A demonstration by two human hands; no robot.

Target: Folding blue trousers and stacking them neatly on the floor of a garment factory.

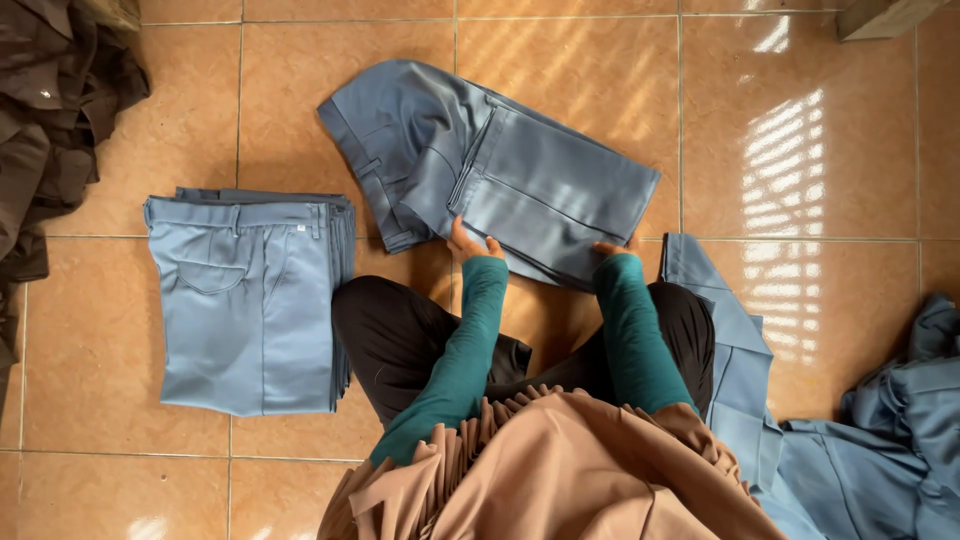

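A pair of grey-blue trousers [500, 165] lies folded on the tiled floor in front of me, waistband to the left. My left hand [470, 244] grips its near edge at the left of the fold. My right hand [616, 246] holds the same near edge further right, mostly hidden under the cloth. Both arms wear teal sleeves. A neat stack of folded light-blue trousers [250, 300] rests to my left, apart from both hands.
A heap of unfolded blue garments [850, 440] spreads at the right, one piece reaching beside my right knee. Dark brown clothes [50, 110] pile up at the far left. A wooden object's corner [880, 15] shows at top right. My crossed legs and tan garment fill the bottom.
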